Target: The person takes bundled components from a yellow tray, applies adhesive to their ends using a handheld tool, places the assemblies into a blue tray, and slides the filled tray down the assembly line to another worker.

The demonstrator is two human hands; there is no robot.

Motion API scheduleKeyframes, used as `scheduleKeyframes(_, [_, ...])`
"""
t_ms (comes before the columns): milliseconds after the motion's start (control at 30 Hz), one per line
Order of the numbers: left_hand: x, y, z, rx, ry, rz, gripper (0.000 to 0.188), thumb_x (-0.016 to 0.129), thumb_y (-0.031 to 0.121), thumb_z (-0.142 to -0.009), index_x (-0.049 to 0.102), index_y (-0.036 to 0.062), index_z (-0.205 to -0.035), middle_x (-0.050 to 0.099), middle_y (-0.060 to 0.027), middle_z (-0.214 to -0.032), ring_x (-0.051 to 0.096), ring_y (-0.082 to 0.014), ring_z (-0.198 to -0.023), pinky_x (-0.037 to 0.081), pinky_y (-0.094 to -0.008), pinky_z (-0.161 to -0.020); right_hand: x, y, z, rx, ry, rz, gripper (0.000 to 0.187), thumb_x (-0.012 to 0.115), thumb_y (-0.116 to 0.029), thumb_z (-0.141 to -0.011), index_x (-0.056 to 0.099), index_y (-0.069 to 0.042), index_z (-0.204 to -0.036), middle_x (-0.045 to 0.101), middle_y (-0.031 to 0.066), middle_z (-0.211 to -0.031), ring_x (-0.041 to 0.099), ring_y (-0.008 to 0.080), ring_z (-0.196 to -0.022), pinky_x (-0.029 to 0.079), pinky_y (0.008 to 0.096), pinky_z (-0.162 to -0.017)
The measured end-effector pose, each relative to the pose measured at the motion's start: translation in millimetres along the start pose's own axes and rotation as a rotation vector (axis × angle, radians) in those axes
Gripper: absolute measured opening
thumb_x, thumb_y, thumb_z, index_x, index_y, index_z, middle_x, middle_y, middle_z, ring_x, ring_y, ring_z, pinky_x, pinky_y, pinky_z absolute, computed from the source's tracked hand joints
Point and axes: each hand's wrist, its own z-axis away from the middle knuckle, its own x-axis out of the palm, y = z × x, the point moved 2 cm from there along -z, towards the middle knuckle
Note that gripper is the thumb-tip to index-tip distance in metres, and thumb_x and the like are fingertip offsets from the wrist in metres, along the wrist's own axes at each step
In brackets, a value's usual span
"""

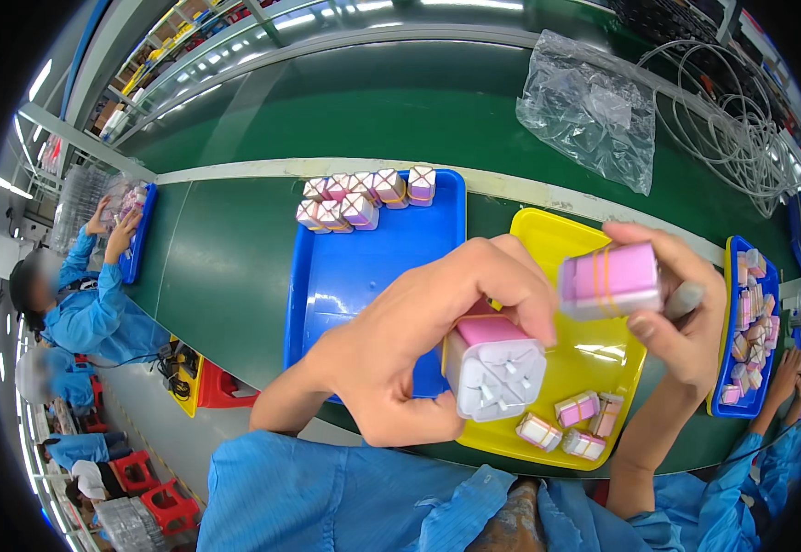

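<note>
My left hand [410, 331] grips a pink-wrapped block [500, 375] over the front edge of the yellow tray, its whitish plastic end with small pointed bits facing me. In my right hand [690, 336] is a second pink block [608, 281], wound with orange rubber bands and slightly blurred. A short greyish-white rounded piece [685, 301] shows between the right fingers; I cannot tell what it is. Below lies the yellow tray [534, 232] with several small pink-and-white blocks [578, 408]. The blue tray [350, 281] beside it holds rows of similar banded blocks [361, 211] along its far side.
At the right a second blue tray [721, 391] bears many blocks [752, 313], with a co-worker's hands [789, 375] nearby. A clear plastic bag [592, 115] and coiled pale cable [727, 120] lie at the back. Another person [97, 308] works at the left; red stools [169, 506] stand on the floor.
</note>
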Motion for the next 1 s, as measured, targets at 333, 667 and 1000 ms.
scheduleKeyframes(333, [-56,-32,5,-0.306,-0.133,-0.881,0.042,0.076,0.001,-0.072,0.054,0.0039,-0.107,0.054,-0.0156,-0.111,0.055,-0.0303,-0.101,0.045,-0.0382,-0.087,-10,7,6,-0.151,0.194,-0.138,0.056,0.063,0.006,-0.078,0.047,0.009,-0.131,0.069,0.0113,-0.103,0.047,-0.0043,-0.057,0.028,0.0119,-0.050])
scheduleKeyframes(667, [-88,-107,17,-0.480,-0.064,-1.396,0.033,0.084,0.013,-0.061,0.069,0.0075,-0.089,0.069,-0.0086,-0.084,0.060,-0.0289,-0.092,0.044,-0.0431,-0.082,-10,28,-13,-0.073,0.156,-0.494,0.043,0.066,0.001,-0.081,0.054,0.007,-0.122,0.066,0.0122,-0.106,0.064,0.0102,-0.091,0.048,0.0158,-0.070])
scheduleKeyframes(1000, [-29,-72,16,-0.447,0.443,-0.494,0.050,0.077,0.022,-0.083,0.055,0.0062,-0.124,0.058,-0.0097,-0.108,0.060,-0.0229,-0.094,0.046,-0.0413,-0.086,11,2,6,-0.725,0.218,0.622,0.044,0.083,-0.004,-0.062,0.072,0.001,-0.105,0.069,0.0106,-0.092,0.064,0.0134,-0.064,0.048,0.0230,-0.054])
